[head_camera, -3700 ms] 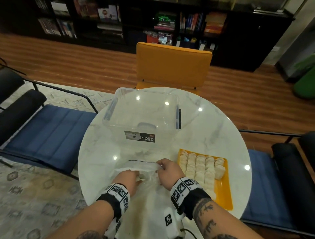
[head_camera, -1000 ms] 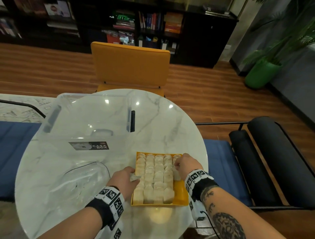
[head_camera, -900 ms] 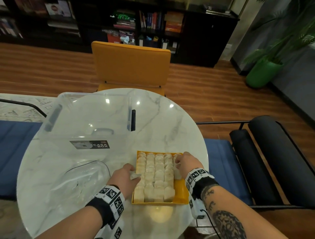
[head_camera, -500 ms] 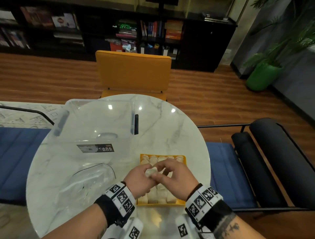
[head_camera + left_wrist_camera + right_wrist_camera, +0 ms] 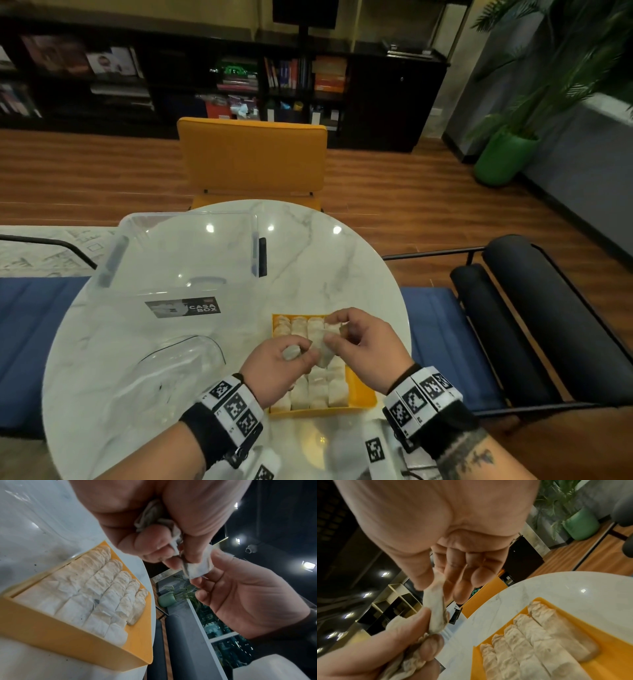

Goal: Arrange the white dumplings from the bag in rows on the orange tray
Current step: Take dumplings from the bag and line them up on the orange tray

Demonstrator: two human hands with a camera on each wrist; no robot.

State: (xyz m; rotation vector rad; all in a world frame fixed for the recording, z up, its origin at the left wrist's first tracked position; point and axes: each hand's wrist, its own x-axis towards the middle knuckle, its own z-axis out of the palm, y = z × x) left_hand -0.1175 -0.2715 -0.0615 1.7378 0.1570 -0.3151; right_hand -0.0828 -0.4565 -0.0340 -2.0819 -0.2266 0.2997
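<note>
Now both hands have come off the edges of the shallow orange plastic tray (image 5: 361, 394), where they rested a second ago at its left and right sides, and have met just above it; half a second back they were already together, and since then they have drawn slightly apart with a small white crinkled dumpling (image 5: 321, 346) stretched between them. That reads as a handover or a separating of dumplings stuck together, so one more piece seems about to join the rows. The left hand (image 5: 277, 365) is curled, its grip closed round a bunch of white dumplings (image 5: 155, 520) in the palm while its fingertips pinch the near end of the stretched one. The right hand (image 5: 366, 342) pinches the far end between thumb and forefinger, the other fingers (image 5: 477, 577) loosely extended, palm turned toward the left hand. The tray sits on the round white marble bench (image 5: 308, 260) at its right front, already packed with neat rows of white dumplings (image 5: 96, 588), with only a bare strip along its right side. The crumpled clear plastic bag (image 5: 164, 373) lies left of the tray, in front of a clear plastic storage box (image 5: 181, 260)
</note>
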